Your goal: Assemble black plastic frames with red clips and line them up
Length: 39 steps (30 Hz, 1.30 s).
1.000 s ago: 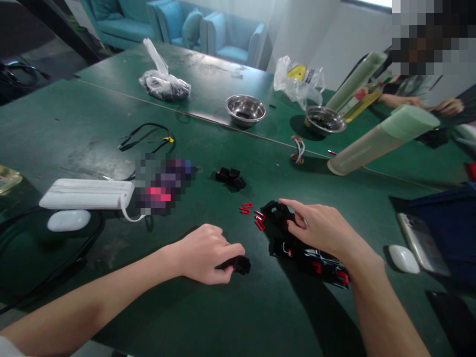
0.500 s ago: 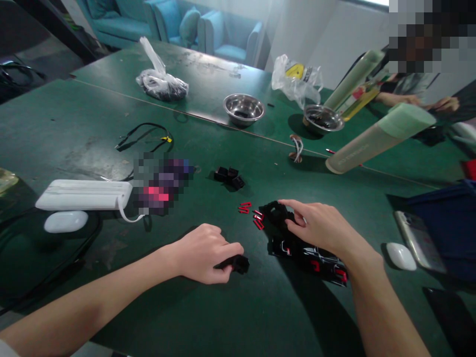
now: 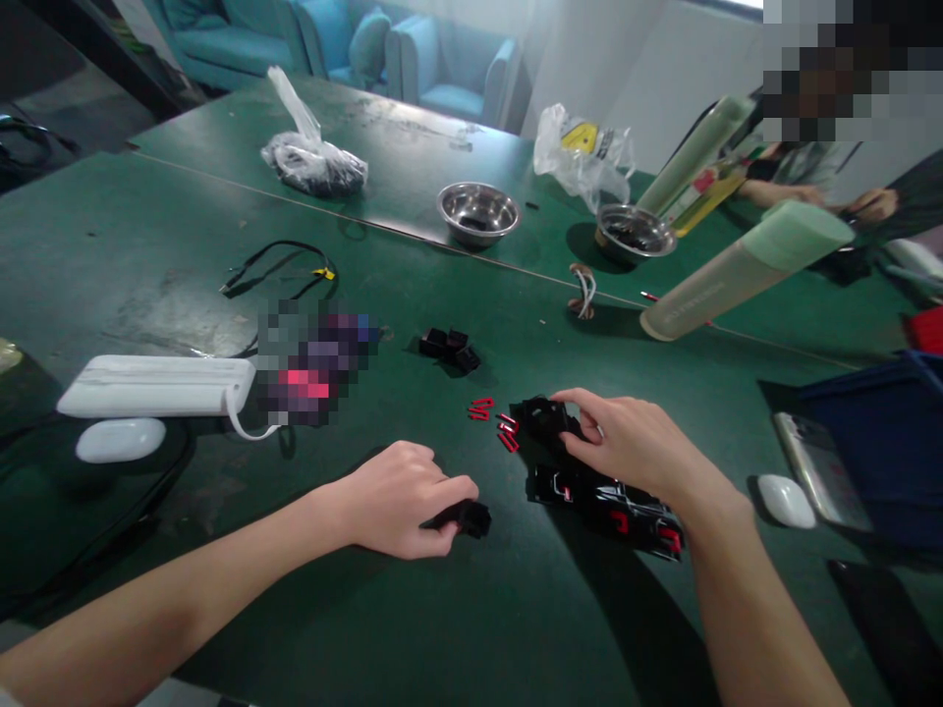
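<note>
My left hand (image 3: 409, 501) is closed round a small black part (image 3: 471, 518), held low over the green table (image 3: 442, 628). Thumb and fingers of my right hand (image 3: 626, 432) pinch another black part (image 3: 541, 420) on the right. Just below that hand lies a row of glossy black parts (image 3: 589, 494), some with red pieces in them. Several small red clips (image 3: 507, 432) are scattered left of the part in my right hand. Farther back sits a small cluster of black blocks (image 3: 449, 349).
Metal bowls (image 3: 478, 214) and a bottle (image 3: 744, 270) stand farther back. A white power bank (image 3: 158, 386) and white case (image 3: 122, 440) lie left; a phone (image 3: 821, 471), white case (image 3: 787, 501) and blue bin (image 3: 884, 442) are right. A person's hands (image 3: 869, 206) show at the upper right.
The whole view has shifted slightly, moving the table items a little to the left in the picture. Both hands keep nearly the same pose and hold the same parts.
</note>
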Available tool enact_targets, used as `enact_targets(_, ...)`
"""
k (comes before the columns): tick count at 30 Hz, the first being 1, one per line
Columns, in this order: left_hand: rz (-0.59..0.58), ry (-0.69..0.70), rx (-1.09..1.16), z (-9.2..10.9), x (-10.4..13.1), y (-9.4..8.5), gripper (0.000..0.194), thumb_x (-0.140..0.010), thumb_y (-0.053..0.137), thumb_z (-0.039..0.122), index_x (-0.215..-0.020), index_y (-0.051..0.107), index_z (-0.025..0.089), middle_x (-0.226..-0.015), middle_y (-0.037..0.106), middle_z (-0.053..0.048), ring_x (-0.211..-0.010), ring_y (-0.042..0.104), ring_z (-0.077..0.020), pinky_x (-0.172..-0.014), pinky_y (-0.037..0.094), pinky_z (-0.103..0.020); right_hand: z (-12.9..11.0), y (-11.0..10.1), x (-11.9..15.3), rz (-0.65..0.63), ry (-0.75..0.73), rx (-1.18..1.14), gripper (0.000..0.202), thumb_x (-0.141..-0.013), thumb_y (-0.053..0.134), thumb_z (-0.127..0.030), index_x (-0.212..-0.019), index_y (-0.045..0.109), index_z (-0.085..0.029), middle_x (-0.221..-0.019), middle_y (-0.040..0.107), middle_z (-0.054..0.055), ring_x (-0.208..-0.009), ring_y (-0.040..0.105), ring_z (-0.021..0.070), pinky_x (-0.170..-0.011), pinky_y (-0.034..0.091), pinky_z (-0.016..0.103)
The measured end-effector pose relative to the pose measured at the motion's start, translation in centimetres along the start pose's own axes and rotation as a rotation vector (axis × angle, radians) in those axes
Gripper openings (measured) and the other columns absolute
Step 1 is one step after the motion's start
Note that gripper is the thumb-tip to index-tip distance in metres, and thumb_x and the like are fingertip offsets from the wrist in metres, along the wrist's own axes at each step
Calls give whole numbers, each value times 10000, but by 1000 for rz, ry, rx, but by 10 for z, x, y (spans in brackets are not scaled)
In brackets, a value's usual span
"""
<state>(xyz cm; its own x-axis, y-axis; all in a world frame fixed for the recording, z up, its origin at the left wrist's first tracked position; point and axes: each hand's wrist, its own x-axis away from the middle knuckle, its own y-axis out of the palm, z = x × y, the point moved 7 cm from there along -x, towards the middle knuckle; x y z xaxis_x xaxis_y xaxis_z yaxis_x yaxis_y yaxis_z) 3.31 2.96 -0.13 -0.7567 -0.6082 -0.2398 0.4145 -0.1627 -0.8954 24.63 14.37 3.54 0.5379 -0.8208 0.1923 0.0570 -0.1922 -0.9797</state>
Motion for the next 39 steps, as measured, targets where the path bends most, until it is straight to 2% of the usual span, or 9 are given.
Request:
enact_targets(11,-13,-12,5,0,-1,0,229,-881,613,293,-1088,660,209,-693,697,29,-549,606,-171,-596,406,-322,2,1,3,-16,6,-12,395,-937,613,-348,-1310,615,-218,-728,661,-29,-613,594,177,-579,337,299)
enact_targets(22,-30,-23,-3,-1,0,0,230,-885,613,306,-1091,663,218,-696,690,35,-562,619,-176,-610,433,-330,-5,-8,8,-34,27,-55,381,-946,599,-483,-1219,578,-217,-744,639,-21,-637,604,198,-593,332,303)
enact_targets(31,-13,-22,-46,-2,-1,0,243,-881,627,326,-1095,673,222,-690,696,36,-569,644,-182,-617,442,-326,-23,-24,17,51,-47,-106,378,-916,605,-528,-1124,552,-218,-691,581,-49,-547,535,162,-577,286,290)
enact_targets(39,-26,-28,-64,-5,-1,3,289,-878,649,357,-1123,671,205,-720,740,27,-641,732,-204,-656,492,-321,-58,-40,34,135,-151,-174,318,-938,599,-484,-1110,526,-227,-658,571,-74,-504,524,145,-552,259,275)
